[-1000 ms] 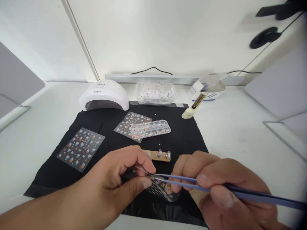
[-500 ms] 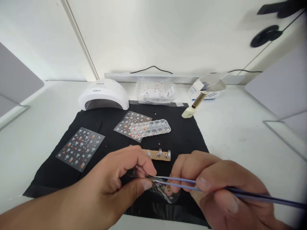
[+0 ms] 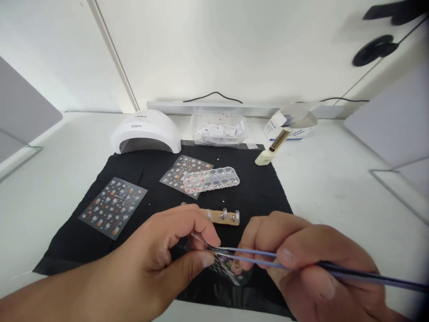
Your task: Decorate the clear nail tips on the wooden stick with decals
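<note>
Only a tiny change from my end: the right hand (image 3: 311, 252) has slid its thumb back along the tweezers (image 3: 362, 276), probably just a regrip. Left hand (image 3: 162, 250) pinches the sheet (image 3: 231, 269) over the mat's (image 3: 258, 190) near half. Hands look just apart, can't tell if the tweezer tips touch the sheet

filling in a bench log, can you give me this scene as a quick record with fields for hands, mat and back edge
left hand: pinches a clear printed sheet
right hand: holds blue tweezers, prongs apart, tips by the left fingertips
black mat: separate sticker sheet at left; compartment case overlapping another sticker sheet; tan strip, partly hidden
back edge: white nail lamp, clear tub, open white box
back right corner: gold-capped bottle
</note>
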`<state>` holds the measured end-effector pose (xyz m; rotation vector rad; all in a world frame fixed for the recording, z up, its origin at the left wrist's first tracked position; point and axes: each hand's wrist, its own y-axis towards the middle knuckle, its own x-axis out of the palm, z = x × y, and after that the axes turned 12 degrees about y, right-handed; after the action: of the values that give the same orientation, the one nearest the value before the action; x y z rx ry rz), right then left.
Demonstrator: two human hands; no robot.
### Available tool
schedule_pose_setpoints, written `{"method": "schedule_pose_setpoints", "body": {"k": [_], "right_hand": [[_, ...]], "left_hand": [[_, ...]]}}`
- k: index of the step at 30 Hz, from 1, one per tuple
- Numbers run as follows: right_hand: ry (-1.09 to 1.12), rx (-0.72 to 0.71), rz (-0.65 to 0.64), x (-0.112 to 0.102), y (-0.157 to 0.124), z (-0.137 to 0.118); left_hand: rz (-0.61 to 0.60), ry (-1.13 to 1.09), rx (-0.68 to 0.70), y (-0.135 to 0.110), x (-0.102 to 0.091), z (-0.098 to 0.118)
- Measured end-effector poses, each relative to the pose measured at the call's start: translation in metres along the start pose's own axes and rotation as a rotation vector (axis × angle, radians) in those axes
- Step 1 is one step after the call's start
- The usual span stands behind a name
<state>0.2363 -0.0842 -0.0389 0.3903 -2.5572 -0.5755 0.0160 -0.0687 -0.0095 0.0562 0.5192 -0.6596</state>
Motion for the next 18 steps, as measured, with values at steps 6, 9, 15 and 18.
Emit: {"method": "schedule_pose_setpoints", "body": {"k": [6,9,15,18], "right_hand": [[-0.006,0.001,0.008,0.0020,0.0017,0.0010],[-0.010,0.021,0.018,0.0042,0.0034,0.0008],[-0.009,-0.008,0.027,0.0036,0.0022,0.0002],[-0.008,0.005,0.011,0.0034,0.0025,-0.0010]], "left_hand": [[-0.021,-0.033,0.027,0.0018,0.0003,-0.0003],[-0.016,-0.032,0.046,0.0015,0.0007,-0.0015],[-0.030,-0.034,0.060,0.0011,0.0001,-0.0003],[-0.046,-0.026,0.059,0.0013,-0.0001,0.0008]]}}
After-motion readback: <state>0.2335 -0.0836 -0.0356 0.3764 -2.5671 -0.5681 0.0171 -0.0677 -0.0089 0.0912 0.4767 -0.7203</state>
